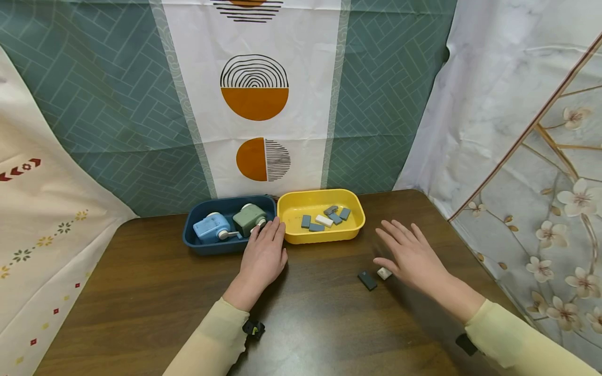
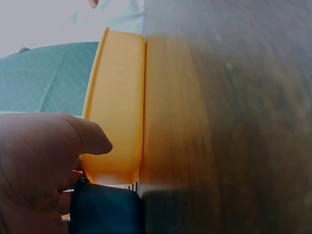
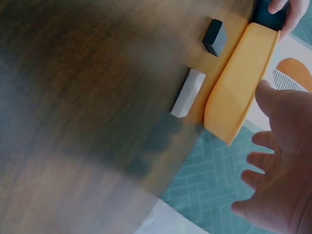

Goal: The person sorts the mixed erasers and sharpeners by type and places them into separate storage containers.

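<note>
My left hand (image 1: 264,256) lies with straight fingers over the right front rim of a dark blue tray (image 1: 207,250), beside the left end of a yellow tray (image 1: 322,238). The left wrist view shows its thumb in front of the yellow tray's wall (image 2: 119,97). My right hand (image 1: 416,258), fingers spread and holding nothing, hovers over the table right of the yellow tray. Below its thumb are a small white block (image 1: 384,273) and a dark block (image 1: 367,280); both blocks stand apart from the hand in the right wrist view.
Several small grey-blue blocks (image 1: 316,227) and a white block (image 1: 324,220) lie inside the yellow tray. The blue tray holds a light blue container (image 1: 210,227) and a green container (image 1: 248,218). Patterned cloth (image 1: 376,104) hangs behind the brown table (image 1: 141,292).
</note>
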Available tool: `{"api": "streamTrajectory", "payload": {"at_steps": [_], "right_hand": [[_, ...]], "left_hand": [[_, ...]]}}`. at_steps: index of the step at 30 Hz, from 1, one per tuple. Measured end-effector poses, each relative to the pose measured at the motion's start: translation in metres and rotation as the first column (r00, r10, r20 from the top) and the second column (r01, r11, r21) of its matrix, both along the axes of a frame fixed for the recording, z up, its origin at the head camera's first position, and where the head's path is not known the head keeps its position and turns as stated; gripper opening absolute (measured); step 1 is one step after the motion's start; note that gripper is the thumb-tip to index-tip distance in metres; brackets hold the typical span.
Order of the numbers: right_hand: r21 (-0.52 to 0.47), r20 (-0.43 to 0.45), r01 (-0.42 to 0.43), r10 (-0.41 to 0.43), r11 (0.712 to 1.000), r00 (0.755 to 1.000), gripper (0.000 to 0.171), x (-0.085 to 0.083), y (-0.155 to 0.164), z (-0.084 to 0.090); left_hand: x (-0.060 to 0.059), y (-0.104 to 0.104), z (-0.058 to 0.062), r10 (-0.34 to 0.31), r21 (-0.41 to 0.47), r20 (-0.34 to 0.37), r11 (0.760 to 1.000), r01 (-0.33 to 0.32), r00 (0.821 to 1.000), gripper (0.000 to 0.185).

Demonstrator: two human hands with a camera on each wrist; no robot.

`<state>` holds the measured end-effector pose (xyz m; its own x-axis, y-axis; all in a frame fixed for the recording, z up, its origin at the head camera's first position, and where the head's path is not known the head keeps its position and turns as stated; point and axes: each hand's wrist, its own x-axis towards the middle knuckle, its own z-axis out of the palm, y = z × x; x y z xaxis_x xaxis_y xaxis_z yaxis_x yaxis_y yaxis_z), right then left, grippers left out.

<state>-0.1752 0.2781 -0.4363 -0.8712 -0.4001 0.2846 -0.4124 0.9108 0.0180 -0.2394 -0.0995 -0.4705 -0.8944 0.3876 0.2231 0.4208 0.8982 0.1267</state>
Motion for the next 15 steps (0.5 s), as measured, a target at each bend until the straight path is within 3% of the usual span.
{"api": "streamTrajectory", "payload": {"at_steps": [15], "right_hand": [[0.001,0.054,0.026,-0.026,1.000,0.998,0.074,0.016,0.012,-0.015]], "left_hand": [[-0.001,0.000,0.002,0.005,-0.008,0.024,1.000,-0.005,1.000,0.072]]}}
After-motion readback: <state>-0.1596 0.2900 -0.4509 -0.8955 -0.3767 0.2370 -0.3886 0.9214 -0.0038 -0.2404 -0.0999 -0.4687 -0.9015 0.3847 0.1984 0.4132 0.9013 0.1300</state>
